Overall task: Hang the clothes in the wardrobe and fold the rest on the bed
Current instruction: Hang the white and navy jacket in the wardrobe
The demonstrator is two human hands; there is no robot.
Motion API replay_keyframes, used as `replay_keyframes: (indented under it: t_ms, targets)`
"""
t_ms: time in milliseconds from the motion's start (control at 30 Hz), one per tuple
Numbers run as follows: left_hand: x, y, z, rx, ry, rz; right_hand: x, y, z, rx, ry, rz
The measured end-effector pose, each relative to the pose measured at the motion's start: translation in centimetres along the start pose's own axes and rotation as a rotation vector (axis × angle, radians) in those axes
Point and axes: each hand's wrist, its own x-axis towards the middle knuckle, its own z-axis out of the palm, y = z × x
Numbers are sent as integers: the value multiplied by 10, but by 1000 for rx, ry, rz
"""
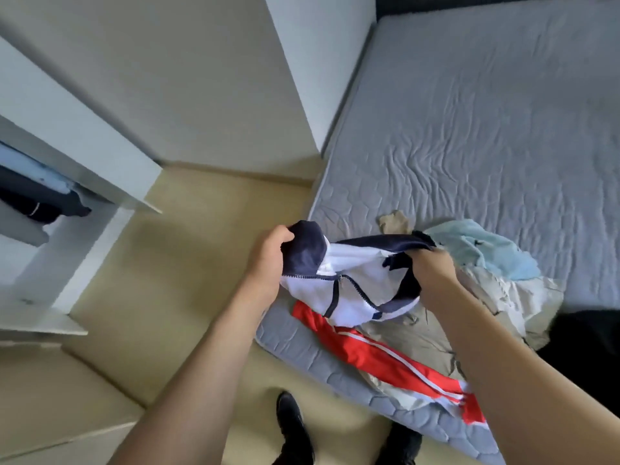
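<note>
Quilted mattress (469, 112); both hands grip soft zippered jacket (355, 290).

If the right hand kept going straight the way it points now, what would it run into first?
Probably the light blue garment heaped just beyond the right hand, which grips the navy and white jacket. Depth is unclear; the bed lies further on.

Bed (486, 105) bare across its far part; clothes pile (419, 333) crowds its near corner. Floor (188, 263) open between bed and wardrobe (67, 169), whose door stands out.
</note>
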Motion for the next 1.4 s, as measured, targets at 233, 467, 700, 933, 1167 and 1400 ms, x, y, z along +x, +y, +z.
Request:
replay_keyframes:
  t_ms: [233, 467, 700, 933, 1167, 1400]
  targets:
    - [7, 56, -175, -218, 222, 62, -110, -128, 149, 23, -116, -239]
    - [11, 90, -352, -231, 342, 277, -236, -195, 307, -19, -233, -334]
    - [23, 68, -491, -108, 447, 370, -318, -198, 452, 30, -334, -459]
    - [71, 52, -580, -89, 532, 290, -347, -214, 590, -50, -472, -427]
    - [138, 52, -655, -180, 504, 226, -344, -242, 738, -116, -618, -549]
    - [202, 76, -743, -107, 512, 158, -342, -268, 871, -197, -734, -493]
